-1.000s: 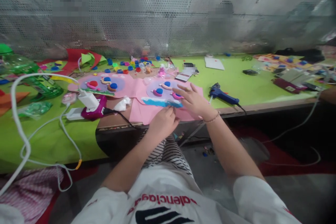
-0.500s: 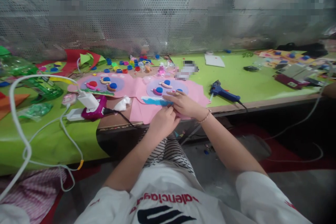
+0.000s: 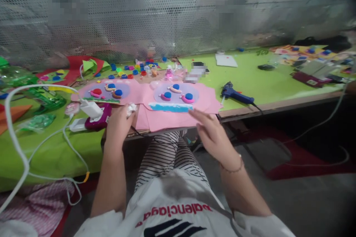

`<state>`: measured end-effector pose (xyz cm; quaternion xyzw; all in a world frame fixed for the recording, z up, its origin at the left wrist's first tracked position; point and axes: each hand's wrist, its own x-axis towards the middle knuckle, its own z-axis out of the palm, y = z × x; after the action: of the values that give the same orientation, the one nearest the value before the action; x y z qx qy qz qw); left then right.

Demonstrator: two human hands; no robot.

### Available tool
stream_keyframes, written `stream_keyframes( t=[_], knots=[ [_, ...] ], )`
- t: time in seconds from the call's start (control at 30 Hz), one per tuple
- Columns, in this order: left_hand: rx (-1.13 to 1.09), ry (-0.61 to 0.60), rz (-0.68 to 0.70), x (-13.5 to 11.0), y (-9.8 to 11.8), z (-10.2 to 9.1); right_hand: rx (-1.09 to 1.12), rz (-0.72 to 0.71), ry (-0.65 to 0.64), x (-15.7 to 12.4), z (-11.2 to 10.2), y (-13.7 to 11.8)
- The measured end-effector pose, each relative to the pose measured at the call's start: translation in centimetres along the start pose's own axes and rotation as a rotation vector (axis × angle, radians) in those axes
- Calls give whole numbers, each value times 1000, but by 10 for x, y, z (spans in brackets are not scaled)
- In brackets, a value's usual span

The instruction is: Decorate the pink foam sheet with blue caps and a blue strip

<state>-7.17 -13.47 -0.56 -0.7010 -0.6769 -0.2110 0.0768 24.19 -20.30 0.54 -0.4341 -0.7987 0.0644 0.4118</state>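
Observation:
My left hand (image 3: pixel 119 124) is closed on a crumpled white tissue (image 3: pixel 131 109), just left of the pink paper sheets at the table edge. My right hand (image 3: pixel 213 135) is held off the table's front edge, its fingers stretched out and holding nothing. Its fingertips are near the lower edge of a pink paper craft (image 3: pixel 207 105). That craft has a lilac oval with several blue-and-pink snail-like clay shapes and a blue and white strip (image 3: pixel 171 107) along the bottom. A second pink craft (image 3: pixel 133 88) with similar shapes and a green strip adjoins it on the left.
A blue glue gun (image 3: pixel 236 94) lies to the right. Left are a magenta power block (image 3: pixel 104 116) with white plugs, looping white cables (image 3: pixel 16 155) and a green bottle (image 3: pixel 16 74). Small coloured lids (image 3: pixel 135 72) lie behind the crafts. A phone-like item (image 3: pixel 196 72) is blurred out.
My hands have parted from the lower edge of the right craft. The left moved left and took hold of the tissue; the right drew back right, uncovering the blue strip and a clay shape.

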Motion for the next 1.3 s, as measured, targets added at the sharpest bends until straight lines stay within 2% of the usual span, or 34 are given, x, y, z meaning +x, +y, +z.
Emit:
stream_keyframes(
  t=[0.07, 0.13, 0.17, 0.2, 0.27, 0.37, 0.53, 0.73, 0.97, 1.13, 1.3],
  knots=[
    [-45, 95, 60, -6, 5, 1, 67, 21, -56, -18, 11, -12],
    [-111, 207, 176, -21, 20, -2, 167, 42, -86, -30, 21, -23],
    [-161, 224, 241, -30, 31, -5, 212, 47, -99, -32, 24, -27],
    [-211, 206, 327, -41, 42, -9, 248, 45, -103, -33, 27, -31],
    [-294, 71, 511, -61, 63, -17, 277, 3, -113, -32, 30, -36],
    [-355, -70, 617, -83, 85, -23, 230, -76, -133, -29, 33, -38],
    [-441, -194, 634, -96, 92, -17, 131, -80, -123, -33, 41, -33],
    [-511, -262, 589, -102, 92, -5, 114, -106, -72, -40, 39, -24],
    [-594, -285, 546, -107, 97, -4, 185, -74, -188, -42, 39, -16],
    [-573, -263, 506, -107, 97, -3, 106, -86, -160, -42, 43, -18],
    [-581, -263, 498, -105, 101, -2, 184, -6, -208, -42, 47, -19]
  ],
)
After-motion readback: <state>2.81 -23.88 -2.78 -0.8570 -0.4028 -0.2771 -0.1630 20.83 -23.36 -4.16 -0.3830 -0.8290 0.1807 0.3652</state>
